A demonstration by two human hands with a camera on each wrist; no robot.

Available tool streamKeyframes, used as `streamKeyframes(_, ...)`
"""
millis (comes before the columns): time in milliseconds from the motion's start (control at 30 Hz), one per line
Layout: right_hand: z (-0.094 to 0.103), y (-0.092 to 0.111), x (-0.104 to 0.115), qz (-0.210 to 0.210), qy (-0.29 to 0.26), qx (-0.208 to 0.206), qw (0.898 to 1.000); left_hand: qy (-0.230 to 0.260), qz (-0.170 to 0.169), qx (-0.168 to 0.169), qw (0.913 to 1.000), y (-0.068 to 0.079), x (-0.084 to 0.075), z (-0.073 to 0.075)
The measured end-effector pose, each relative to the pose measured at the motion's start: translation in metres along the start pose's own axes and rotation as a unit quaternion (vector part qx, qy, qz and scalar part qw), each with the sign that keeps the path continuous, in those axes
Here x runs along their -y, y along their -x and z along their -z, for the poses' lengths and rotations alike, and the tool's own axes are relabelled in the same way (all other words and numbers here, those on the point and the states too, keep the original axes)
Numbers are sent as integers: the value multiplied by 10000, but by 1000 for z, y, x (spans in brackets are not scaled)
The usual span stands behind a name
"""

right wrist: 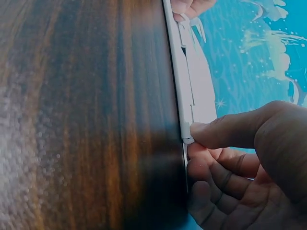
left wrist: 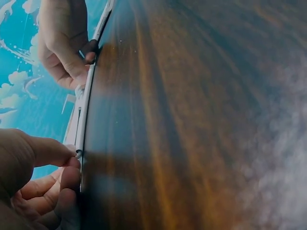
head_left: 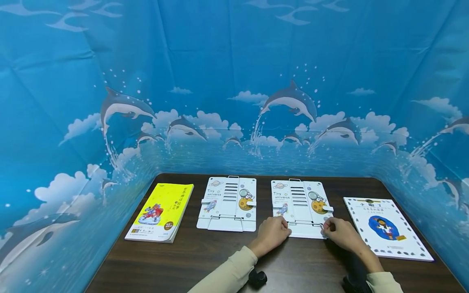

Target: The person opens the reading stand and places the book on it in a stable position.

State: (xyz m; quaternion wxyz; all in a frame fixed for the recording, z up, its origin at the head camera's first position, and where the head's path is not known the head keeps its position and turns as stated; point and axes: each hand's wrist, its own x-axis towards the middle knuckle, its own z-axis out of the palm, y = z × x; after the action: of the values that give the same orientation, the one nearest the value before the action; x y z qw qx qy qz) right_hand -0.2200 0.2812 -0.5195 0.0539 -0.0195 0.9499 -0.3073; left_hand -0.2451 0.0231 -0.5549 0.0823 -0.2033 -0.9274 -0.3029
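Note:
Two white book stands printed with planets and an astronaut lie flat on the dark wooden table. At the lower left corner of the right-hand book stand (head_left: pixel 302 205), my left hand (head_left: pixel 272 234) pinches the front edge area between thumb and fingers. My right hand (head_left: pixel 341 233) pinches the same stand at its lower right corner. A wire page holder (head_left: pixel 305 223) runs along the stand's bottom between the hands. Seen edge-on, the stand (left wrist: pixel 82 112) lies against the tabletop in the left wrist view. Thumb and fingertips of the right hand (right wrist: pixel 249 163) meet at the stand's edge (right wrist: pixel 181 86) in the right wrist view.
The other book stand (head_left: pixel 226 205) lies left of the hands. A yellow book (head_left: pixel 161 211) is at the table's left side, and a white book with a blue circle (head_left: pixel 387 228) at its right. A dolphin-printed curtain (head_left: pixel 234 81) surrounds the table's back and sides.

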Motion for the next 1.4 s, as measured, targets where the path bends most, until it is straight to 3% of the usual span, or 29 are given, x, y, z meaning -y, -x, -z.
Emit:
streamKeyframes(133,0,1,0,-64,-44,10,10000,-96,11,-60,9999,-1,1,-2)
streamKeyframes(200,1,1,0,-53,-36,15,10000,89,164,105,9998,0,-6,7)
streamKeyframes(300,1,1,0,6,-6,67,10000,138,275,256,9992,0,-6,9)
streamKeyframes(433,1,1,-2,-22,-19,126,9999,258,171,247,9992,1,-5,11)
streamKeyframes(533,0,2,-4,-56,-66,103,9999,603,74,169,9980,2,-5,12)
streamKeyframes(767,-2,7,-6,75,-191,-49,9998,1445,204,259,9890,2,-5,13)
streamKeyframes(1067,0,10,-6,455,-140,-183,9987,1382,-159,346,9897,1,-5,16)
streamKeyframes(1400,0,11,-8,423,-12,-206,9989,1265,-395,306,9907,2,-3,16)
